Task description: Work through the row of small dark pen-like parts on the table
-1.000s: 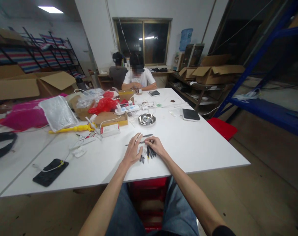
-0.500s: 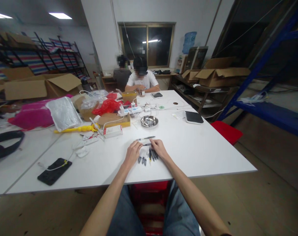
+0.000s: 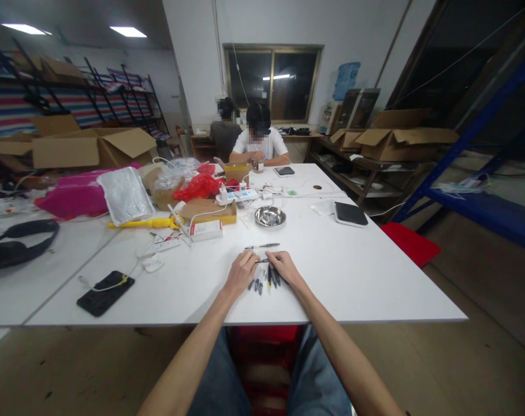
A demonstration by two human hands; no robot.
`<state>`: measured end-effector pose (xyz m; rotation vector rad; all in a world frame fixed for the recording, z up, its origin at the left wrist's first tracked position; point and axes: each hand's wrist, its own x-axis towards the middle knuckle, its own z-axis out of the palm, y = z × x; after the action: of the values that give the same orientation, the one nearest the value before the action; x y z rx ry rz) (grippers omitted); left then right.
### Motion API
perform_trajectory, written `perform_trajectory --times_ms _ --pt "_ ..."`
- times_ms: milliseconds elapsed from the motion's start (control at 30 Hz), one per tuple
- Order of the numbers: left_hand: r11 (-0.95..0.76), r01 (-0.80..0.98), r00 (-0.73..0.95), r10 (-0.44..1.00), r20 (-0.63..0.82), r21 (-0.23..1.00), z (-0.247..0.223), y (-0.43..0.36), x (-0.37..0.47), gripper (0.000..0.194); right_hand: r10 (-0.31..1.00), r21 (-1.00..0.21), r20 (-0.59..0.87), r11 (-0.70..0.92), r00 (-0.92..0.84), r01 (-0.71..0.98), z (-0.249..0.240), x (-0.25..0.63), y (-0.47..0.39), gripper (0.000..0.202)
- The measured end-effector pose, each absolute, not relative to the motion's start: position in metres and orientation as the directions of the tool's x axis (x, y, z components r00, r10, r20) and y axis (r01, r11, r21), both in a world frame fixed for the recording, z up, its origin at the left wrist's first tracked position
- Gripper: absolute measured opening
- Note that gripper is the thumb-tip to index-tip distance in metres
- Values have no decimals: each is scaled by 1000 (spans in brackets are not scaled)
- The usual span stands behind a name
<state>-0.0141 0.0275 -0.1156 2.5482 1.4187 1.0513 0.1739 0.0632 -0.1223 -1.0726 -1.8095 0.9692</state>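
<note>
A dark pen (image 3: 262,260) lies crosswise between my two hands, just above the white table (image 3: 353,283). My left hand (image 3: 244,270) pinches its left end, and my right hand (image 3: 282,267) has its fingers closed on the right end. Just below the hands are several pen parts: clear barrels with dark tips (image 3: 257,285) on the left and black pieces (image 3: 275,276) on the right, partly covered by my right hand. Another pen (image 3: 263,246) rests on the table beyond my fingers. A round steel dish (image 3: 270,216) sits farther back, with small pieces in it.
Left of my hands are a small white box (image 3: 206,230), a yellow tool (image 3: 143,222), a black phone (image 3: 105,293) with a cable, and headphones (image 3: 22,242). A black-and-white device (image 3: 350,214) lies at the right. Across the table sits a person in a white shirt (image 3: 260,144).
The whole view has shifted slightly to the left, so things appear farther right. Both hands still hold the pen, with less of it showing between them.
</note>
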Motion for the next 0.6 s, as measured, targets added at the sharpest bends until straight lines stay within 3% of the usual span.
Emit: perform_trajectory --times_ms 233,433,600 --pt "-459 797 242 838 489 391 -112 29 -15 21 932 -911 317 351 -176 218 -119 175 64 45" --pt "-522 781 338 816 470 344 -117 26 -16 18 946 -923 240 292 -218 251 -114 175 59 60" --pt "-366 752 141 901 410 548 -116 28 -15 15 951 -938 270 295 -153 183 -116 176 62 49"
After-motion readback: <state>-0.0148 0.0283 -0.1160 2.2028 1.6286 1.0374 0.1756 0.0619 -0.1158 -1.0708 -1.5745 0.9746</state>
